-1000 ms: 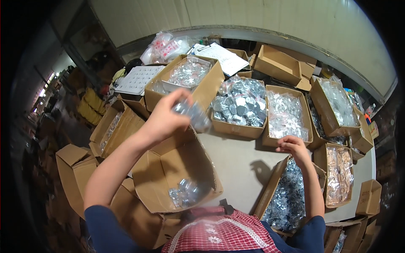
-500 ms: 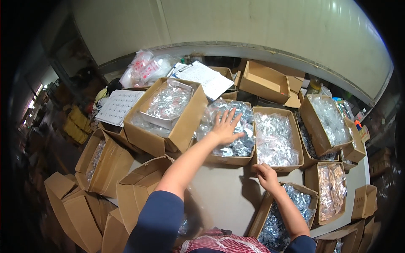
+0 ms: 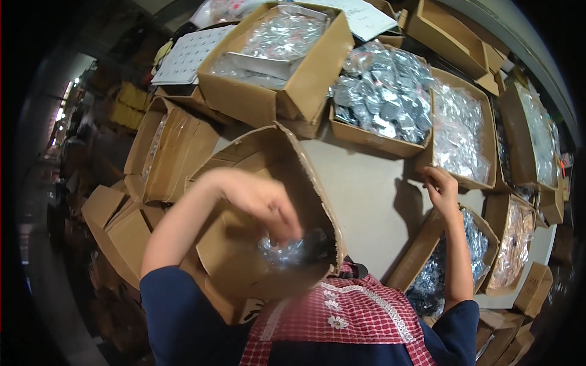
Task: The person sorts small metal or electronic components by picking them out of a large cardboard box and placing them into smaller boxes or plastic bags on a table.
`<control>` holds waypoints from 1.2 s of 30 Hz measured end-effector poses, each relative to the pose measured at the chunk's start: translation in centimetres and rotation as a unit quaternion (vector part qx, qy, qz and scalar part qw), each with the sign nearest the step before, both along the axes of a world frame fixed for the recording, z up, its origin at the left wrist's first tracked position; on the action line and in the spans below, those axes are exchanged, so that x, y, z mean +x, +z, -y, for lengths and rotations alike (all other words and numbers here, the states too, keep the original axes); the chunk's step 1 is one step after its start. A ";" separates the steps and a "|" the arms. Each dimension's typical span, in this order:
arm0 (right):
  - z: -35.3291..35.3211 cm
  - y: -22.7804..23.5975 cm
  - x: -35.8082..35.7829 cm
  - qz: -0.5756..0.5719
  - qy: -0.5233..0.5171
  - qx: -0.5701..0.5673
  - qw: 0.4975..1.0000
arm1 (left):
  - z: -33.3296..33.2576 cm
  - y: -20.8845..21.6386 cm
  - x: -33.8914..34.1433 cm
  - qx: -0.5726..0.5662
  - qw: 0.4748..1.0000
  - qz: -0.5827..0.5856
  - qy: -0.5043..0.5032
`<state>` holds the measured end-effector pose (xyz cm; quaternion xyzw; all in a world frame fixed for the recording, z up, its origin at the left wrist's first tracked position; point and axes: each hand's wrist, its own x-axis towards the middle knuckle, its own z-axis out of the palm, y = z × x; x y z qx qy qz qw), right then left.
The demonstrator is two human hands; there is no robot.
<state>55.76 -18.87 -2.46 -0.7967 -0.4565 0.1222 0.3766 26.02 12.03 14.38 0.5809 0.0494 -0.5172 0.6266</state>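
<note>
My left hand (image 3: 268, 204), blurred, is over an open cardboard box (image 3: 332, 213) close to my body. Its fingers point down, drawn together at a shiny plastic packet (image 3: 282, 251). My right hand (image 3: 442, 186) is beside the near left corner of a box of clear packets (image 3: 458, 134). Those fingers are curled in; whatever they may hold is hidden. To the left of that box is another, heaped with dark, shiny bagged pieces (image 3: 387, 91). Below my right hand, partly behind the forearm, lies a box of bluish metallic packets (image 3: 436, 268).
A tall box of clear packets (image 3: 287, 36) stands at the far left of the table. On the right are a box of copper-coloured packets (image 3: 513, 235) and a raised box of clear bags (image 3: 537, 134). Cardboard boxes (image 3: 174, 146) crowd the left side.
My left hand has left the heap of dark packets and come back over the near box, its fingers drawn together. My right hand keeps its place by the clear packets. The view has tilted down.
</note>
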 end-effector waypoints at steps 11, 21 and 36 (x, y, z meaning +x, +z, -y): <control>-6.7 2.7 5.1 -0.132 0.025 0.164 0.977 | 7.1 -22.1 -10.5 0.523 0.842 0.042 -0.126; -29.1 1.3 22.5 -0.074 -0.046 -0.016 0.996 | 4.7 -20.3 -7.1 0.411 0.757 0.143 -0.487; -29.2 -0.3 22.9 0.149 -0.007 -0.043 0.988 | -5.6 -1.9 20.6 0.281 0.829 0.379 0.299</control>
